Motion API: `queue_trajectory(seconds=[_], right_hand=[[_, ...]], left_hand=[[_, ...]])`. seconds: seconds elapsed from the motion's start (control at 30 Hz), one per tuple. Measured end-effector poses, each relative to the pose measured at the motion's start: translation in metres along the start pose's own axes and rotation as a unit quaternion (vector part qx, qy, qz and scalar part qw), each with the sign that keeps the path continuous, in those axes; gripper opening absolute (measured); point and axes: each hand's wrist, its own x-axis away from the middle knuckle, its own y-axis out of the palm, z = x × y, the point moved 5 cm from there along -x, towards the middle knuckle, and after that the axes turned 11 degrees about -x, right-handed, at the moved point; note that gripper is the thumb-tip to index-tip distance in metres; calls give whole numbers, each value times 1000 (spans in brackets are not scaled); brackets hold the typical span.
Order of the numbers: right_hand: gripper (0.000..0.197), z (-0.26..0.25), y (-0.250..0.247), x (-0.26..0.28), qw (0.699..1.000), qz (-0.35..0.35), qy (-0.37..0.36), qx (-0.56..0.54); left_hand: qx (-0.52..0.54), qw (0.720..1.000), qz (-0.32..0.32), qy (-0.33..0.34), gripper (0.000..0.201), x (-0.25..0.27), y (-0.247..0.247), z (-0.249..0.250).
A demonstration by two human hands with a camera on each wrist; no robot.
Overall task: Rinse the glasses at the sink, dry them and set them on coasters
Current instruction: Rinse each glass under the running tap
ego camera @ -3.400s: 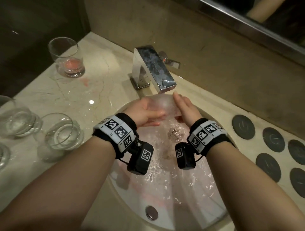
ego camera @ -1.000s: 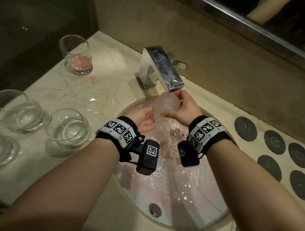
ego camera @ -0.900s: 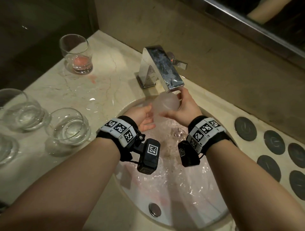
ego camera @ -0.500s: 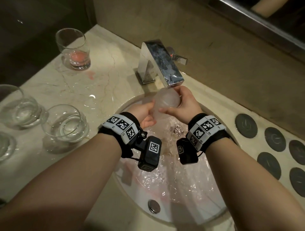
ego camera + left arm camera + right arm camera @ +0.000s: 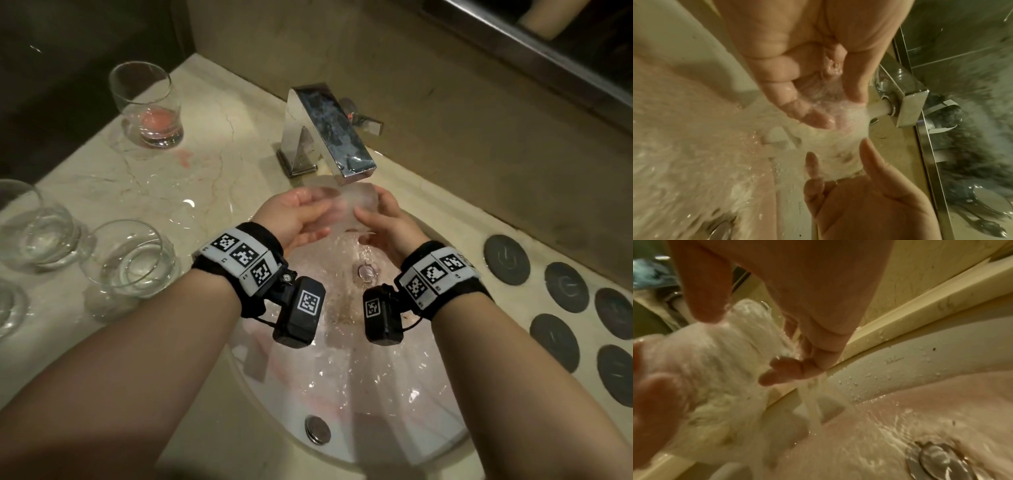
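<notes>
- Both hands hold one glass [image 5: 346, 209] under the faucet [image 5: 329, 133]: left hand [image 5: 291, 219] wrapped round one end, fingers and thumb curled on the wall; right hand [image 5: 387, 222] curled round the other end.
- Glass lies roughly on its side in the stream, over the sink [image 5: 442, 442]; water runs off it into the basin. Which end is the mouth cannot be told through the foam.
- Left wrist view: right hand's thumb [image 5: 875, 164] and a fingertip bracket the glass; left fingers press from the opposite side.
- Pose: both forearms reach forward, wrists level, palms turned inward toward each other.
- Judgement, step in hand: rinsing. To do it well, rotate the glass between the palms so water reaches the inside and rim; keep a firm hold, since wet glass is likely slippery; keep it off the metal spout.
- Waiting: tumbler with pink residue [image 5: 150, 106] at the counter's back; clear tumblers [image 5: 130, 260] at left; dark coasters [image 5: 507, 258] at right, none bearing a glass.
</notes>
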Motion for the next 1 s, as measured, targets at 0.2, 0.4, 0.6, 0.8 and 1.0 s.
queue_trajectory(seconds=[0.2,0.4,0.6,0.8,1.0], right_hand=[[76,4,13,-5,995,3,84,50],[68,11,15,3,992,-7,71,103],[102,-9,12,4,944,-46,-44,324],[84,8,23,-13,957,-10,-77,281],[75,3,10,-10,964,32,-101,243]], left_hand=[[-49,998,-46,-2,38,-1,6,10],[-174,984,-20,41,16,-1,4,18],[-398,912,-7,96,34,0,9,21],[-523,836,-12,168,23,9,17,27],[-569,793,80,205,52,15,2,38]])
